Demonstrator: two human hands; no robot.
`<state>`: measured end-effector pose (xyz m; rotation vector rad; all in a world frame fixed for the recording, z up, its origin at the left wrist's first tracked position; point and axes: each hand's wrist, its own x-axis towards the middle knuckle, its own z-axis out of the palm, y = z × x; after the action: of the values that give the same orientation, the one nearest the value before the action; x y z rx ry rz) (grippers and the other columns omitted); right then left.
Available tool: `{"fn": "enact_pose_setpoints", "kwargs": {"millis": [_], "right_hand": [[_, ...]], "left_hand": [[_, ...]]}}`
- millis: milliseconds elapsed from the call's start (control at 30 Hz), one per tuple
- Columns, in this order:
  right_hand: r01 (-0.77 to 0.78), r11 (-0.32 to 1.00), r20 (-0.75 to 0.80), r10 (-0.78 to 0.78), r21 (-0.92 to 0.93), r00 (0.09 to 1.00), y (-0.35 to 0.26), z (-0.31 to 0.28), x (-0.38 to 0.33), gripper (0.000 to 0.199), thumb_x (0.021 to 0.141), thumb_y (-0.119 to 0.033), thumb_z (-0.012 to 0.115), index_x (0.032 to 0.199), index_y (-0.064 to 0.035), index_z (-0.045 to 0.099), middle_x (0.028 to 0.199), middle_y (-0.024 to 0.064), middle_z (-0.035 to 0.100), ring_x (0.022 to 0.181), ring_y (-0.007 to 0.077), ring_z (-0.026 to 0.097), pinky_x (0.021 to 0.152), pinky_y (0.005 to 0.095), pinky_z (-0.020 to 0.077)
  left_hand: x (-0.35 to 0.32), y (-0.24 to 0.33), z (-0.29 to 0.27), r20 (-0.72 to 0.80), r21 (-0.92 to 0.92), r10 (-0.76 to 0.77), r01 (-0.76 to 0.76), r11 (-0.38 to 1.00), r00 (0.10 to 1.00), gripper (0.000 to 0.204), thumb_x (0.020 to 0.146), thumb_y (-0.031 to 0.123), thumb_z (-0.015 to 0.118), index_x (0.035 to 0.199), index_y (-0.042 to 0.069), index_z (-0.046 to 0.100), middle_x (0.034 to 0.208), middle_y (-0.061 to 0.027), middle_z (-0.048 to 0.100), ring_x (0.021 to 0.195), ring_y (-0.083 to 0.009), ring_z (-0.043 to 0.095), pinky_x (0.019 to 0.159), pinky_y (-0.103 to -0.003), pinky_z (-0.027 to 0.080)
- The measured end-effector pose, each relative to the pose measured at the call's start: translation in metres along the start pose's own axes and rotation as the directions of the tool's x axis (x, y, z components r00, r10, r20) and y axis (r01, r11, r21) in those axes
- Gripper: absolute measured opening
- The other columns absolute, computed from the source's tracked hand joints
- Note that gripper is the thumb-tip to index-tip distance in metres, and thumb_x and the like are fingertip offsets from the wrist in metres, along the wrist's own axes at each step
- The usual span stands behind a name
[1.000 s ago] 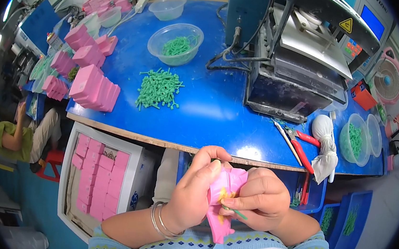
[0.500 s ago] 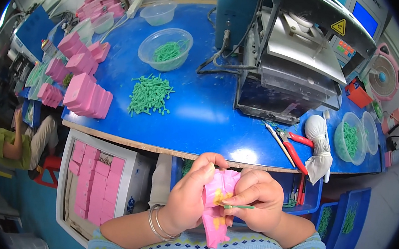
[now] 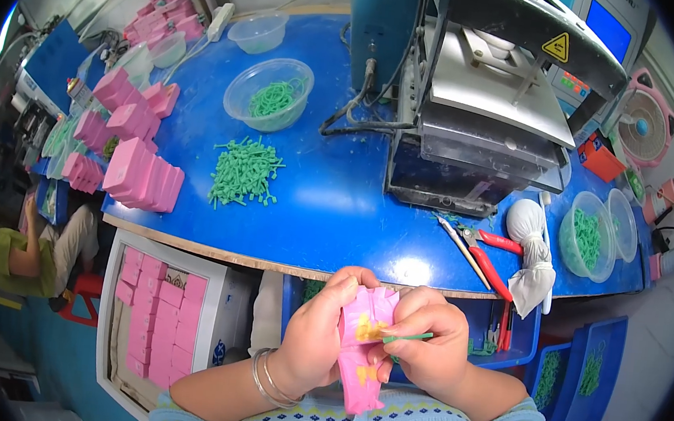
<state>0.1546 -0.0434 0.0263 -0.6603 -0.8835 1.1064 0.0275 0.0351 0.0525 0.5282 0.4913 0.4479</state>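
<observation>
My left hand (image 3: 315, 326) grips a soft pink rubber mould (image 3: 355, 358), opened out, with yellow patches on its inner face. From the right, my right hand (image 3: 430, 341) pinches a thin green wax piece (image 3: 407, 337), whose stem sticks out past the fingers. Its other end meets the mould near the yellow patches, partly covered by the fingertips. Both hands are close together in front of my body, just below the table edge.
The blue table (image 3: 335, 235) holds a pile of green wax pieces (image 3: 245, 171), a clear bowl (image 3: 239, 91), red-handled cutters (image 3: 490, 262), a white cloth pouch (image 3: 529, 257) and a pressing machine (image 3: 482, 135). Pink blocks (image 3: 141, 175) stand at left. Below is a blue drawer (image 3: 519, 346). A person (image 3: 16, 257) sits far left.
The head view has shifted slightly. My hands stay on the mould; the right fingers have moved a little, and more of the green stem shows.
</observation>
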Motion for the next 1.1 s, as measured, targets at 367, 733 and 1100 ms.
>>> {"fn": "enact_pose_setpoints", "kwargs": {"millis": [367, 733, 1100], "right_hand": [[0.002, 0.998, -0.103, 0.005, 0.065, 0.995, 0.007, -0.004, -0.001, 0.007, 0.078, 0.010, 0.059, 0.082, 0.0046, 0.060, 0.084, 0.0095, 0.050, 0.070, 0.0196, 0.062, 0.057, 0.0267, 0.0567], [-0.031, 0.942, -0.210, 0.107, 0.335, 0.972, 0.008, -0.009, 0.005, 0.004, 0.083, 0.003, 0.057, 0.084, 0.0015, 0.060, 0.084, 0.0071, 0.052, 0.069, 0.0171, 0.057, 0.063, 0.0304, 0.0486], [-0.111, 0.854, -0.157, 0.219, 0.508, 0.963, -0.013, -0.025, 0.006, 0.016, 0.089, -0.009, 0.051, 0.101, 0.0018, 0.056, 0.086, 0.0112, 0.062, 0.085, 0.0206, 0.060, 0.079, 0.0339, 0.0480]], "left_hand": [[0.009, -0.004, -0.004, 0.005, -0.102, -0.071, 0.071, 0.992, 0.997, 0.031, 0.092, 0.033, 0.030, 0.099, 0.006, 0.043, 0.086, -0.0142, 0.055, 0.058, -0.0236, 0.054, 0.049, -0.040, 0.049], [0.012, 0.000, -0.007, -0.008, -0.114, -0.090, 0.089, 0.990, 0.996, 0.031, 0.092, 0.038, 0.032, 0.099, 0.009, 0.042, 0.082, -0.0124, 0.052, 0.056, -0.0230, 0.051, 0.048, -0.043, 0.047], [0.055, 0.001, -0.036, 0.188, 0.832, 0.717, -0.497, 0.247, 0.671, 0.049, 0.062, 0.010, 0.081, 0.093, 0.004, 0.043, 0.094, -0.0090, 0.049, 0.087, -0.0197, 0.051, 0.077, -0.030, 0.044]]}}
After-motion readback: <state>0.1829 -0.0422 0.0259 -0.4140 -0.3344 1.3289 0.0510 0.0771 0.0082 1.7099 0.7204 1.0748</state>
